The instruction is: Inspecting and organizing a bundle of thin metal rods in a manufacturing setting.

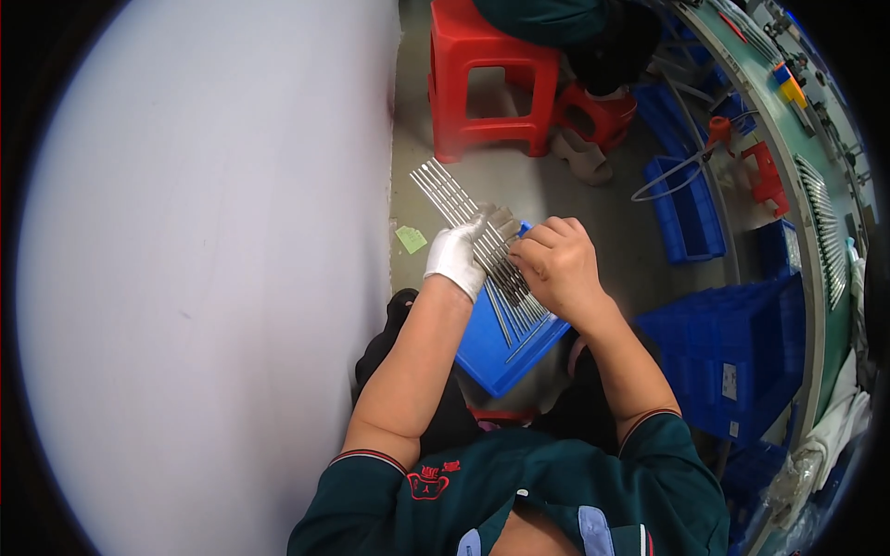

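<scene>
My left hand, in a white glove with greyed fingers, is closed round a fanned bundle of thin metal rods. The rods slant from upper left to lower right, and their lower parts look darker. Bare, my right hand is curled at the right side of the bundle, its fingers bent together. What its fingertips pinch, if anything, is hidden. Below both hands is a blue plastic tray at my lap, with several more metal rods lying in it.
A white wall fills the left side. Ahead stands a red stool beside a seated person's dark clothing. On the right runs a green-topped workbench with rows of rods, and blue crates sit under it. Green paper lies on the floor.
</scene>
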### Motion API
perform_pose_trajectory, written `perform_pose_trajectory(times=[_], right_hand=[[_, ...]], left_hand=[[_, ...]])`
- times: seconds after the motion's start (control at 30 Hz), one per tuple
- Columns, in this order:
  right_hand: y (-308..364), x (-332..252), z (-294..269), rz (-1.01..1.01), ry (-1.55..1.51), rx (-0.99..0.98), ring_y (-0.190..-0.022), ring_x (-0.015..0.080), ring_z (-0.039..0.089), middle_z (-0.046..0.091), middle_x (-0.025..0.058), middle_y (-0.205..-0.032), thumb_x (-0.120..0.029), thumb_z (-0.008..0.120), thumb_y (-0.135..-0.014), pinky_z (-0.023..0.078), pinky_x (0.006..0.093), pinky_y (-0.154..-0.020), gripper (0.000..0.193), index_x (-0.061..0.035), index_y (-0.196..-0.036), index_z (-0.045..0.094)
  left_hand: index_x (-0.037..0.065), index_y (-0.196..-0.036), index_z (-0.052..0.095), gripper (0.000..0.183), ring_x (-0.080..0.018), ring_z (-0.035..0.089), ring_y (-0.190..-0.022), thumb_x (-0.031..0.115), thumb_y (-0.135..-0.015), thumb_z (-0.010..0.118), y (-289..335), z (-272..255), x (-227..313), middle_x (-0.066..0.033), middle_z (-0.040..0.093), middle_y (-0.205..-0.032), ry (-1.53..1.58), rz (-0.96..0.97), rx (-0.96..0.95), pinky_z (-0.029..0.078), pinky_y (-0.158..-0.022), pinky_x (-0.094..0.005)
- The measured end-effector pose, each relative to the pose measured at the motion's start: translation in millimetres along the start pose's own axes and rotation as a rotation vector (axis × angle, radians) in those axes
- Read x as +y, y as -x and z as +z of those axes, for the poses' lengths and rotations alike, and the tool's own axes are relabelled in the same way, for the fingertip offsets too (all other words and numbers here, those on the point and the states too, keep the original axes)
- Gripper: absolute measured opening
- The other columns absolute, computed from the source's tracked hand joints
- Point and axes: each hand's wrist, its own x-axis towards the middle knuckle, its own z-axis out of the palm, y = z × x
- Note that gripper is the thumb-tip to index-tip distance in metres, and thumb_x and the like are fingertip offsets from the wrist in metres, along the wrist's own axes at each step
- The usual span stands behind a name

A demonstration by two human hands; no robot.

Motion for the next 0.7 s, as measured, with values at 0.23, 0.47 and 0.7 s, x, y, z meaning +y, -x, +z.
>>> perform_pose_trajectory(times=[0.23, 0.47, 0.7], right_hand=[[0.4, 3.4, 0.1, -0.004, -0.008, -0.028, -0.069, 0.0225, 0.057, 0.062, 0.0033, -0.071, -0.005, 0.072, -0.065, 0.043, 0.0350, -0.066, 0.010, -0.0075, -0.072, 0.066], [2.4, 1.6, 4.1, 0.021, 0.008, -0.020, -0.070, 0.0240, 0.058, 0.061, 0.0032, -0.070, -0.008, 0.072, -0.065, 0.043, 0.0359, -0.067, 0.010, -0.0083, -0.073, 0.067], [3.1, 3.2, 6.2, 0.007, -0.014, -0.030, -0.071, 0.0242, 0.058, 0.061, 0.0033, -0.070, -0.007, 0.072, -0.065, 0.044, 0.0364, -0.067, 0.009, -0.0081, -0.072, 0.067]], left_hand=[[-0.003, -0.110, 0.052, 0.017, -0.0400, 0.060, -0.104, 0.004, -0.095, 0.050, -3.7, -6.8, 0.7, -0.0236, 0.059, -0.111, 0.052, -0.021, 0.011, 0.054, -0.089, -0.0499], [-0.004, -0.111, 0.051, 0.019, -0.0400, 0.061, -0.103, 0.003, -0.094, 0.050, 1.4, -4.2, -1.6, -0.0238, 0.059, -0.110, -0.064, 0.036, 0.006, 0.054, -0.087, -0.0485], [-0.004, -0.110, 0.052, 0.017, -0.0397, 0.061, -0.103, 0.005, -0.095, 0.048, 0.9, -4.6, -0.7, -0.0231, 0.059, -0.109, -0.011, 0.002, 0.021, 0.055, -0.085, -0.0491]])
